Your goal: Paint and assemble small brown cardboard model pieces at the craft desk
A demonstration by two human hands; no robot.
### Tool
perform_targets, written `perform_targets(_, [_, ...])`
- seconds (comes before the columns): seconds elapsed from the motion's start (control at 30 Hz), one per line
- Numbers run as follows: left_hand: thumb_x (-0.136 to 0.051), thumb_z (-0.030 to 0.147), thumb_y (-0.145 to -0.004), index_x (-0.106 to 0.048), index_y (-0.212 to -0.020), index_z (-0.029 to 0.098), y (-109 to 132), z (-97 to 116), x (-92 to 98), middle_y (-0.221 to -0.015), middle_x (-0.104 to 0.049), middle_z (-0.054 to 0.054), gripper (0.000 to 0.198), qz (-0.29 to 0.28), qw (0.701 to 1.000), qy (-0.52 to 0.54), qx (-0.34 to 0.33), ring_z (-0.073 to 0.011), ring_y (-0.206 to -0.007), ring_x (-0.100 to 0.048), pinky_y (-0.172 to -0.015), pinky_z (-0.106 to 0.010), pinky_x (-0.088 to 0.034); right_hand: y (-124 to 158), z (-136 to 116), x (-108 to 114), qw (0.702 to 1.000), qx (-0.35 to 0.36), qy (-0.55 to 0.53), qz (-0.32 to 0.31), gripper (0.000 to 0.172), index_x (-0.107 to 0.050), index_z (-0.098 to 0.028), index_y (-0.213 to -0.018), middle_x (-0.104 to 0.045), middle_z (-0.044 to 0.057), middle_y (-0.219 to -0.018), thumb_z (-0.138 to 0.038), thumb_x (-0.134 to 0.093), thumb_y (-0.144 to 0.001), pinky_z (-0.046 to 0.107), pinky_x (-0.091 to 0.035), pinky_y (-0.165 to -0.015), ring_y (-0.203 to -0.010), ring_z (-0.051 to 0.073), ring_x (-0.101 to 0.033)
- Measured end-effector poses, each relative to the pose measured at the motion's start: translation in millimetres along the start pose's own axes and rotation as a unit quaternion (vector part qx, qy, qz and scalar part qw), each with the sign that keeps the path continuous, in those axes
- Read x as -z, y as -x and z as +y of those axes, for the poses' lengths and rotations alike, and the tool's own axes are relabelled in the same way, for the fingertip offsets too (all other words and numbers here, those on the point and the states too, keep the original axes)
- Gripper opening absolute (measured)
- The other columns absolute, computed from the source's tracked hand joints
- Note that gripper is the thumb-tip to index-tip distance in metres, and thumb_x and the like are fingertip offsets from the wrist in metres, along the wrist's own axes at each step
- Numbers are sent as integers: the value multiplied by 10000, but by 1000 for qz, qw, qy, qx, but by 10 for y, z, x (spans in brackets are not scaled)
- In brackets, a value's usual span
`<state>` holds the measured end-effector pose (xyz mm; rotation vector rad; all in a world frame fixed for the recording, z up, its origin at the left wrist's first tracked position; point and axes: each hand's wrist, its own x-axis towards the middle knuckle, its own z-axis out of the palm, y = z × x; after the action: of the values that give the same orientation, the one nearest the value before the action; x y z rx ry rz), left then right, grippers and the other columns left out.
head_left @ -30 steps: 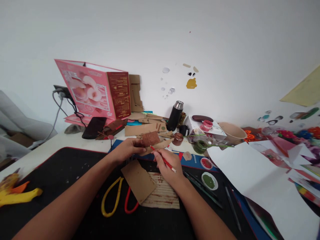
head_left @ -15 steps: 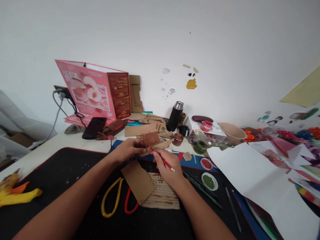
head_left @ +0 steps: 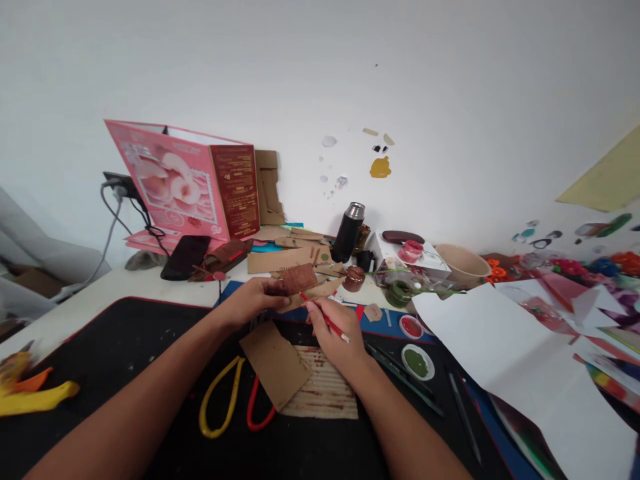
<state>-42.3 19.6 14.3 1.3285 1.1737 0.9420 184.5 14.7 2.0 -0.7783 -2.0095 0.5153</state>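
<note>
My left hand [head_left: 259, 298] is closed on a small piece of cardboard [head_left: 299, 279] painted reddish brown, its edge pinched between thumb and fingers. A plain tan cardboard strip [head_left: 325, 289] lies at or just behind that piece; whether the hand holds it too I cannot tell. My right hand [head_left: 336, 331] grips a slim red pencil [head_left: 334, 327] with a pale rear end. Its front end points at the lower edge of the painted piece; contact is unclear. Below the hands, a flat cardboard rectangle [head_left: 275, 365] overlaps a stained corrugated sheet [head_left: 327, 393].
Yellow and red scissor handles [head_left: 220, 400] stick out on the black mat [head_left: 165, 340]. Right of my hand are dark pens [head_left: 405, 377] and lids of green paint [head_left: 418, 362] and red paint [head_left: 411, 326]. A black flask [head_left: 349, 233] and a brown paint jar [head_left: 355, 279] stand behind.
The whole view has shifted slightly to the left. Both hands keep the same holds, with hardly any motion of the pencil against the cardboard.
</note>
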Motion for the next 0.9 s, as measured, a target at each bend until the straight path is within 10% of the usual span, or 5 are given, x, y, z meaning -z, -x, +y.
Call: perform_targets(0.9, [-870,359,-642,-802,-821,173,1,14,17,-810,-763,-25,268,7,1000,9,1,-211,-760,-637,-797,-342,-503,-21,-1,33,999,-24,-4,26,316,-694,-220,-840,-642,-13,-600,-326,-525,-1086,275,-468,-627,-578,165,-647])
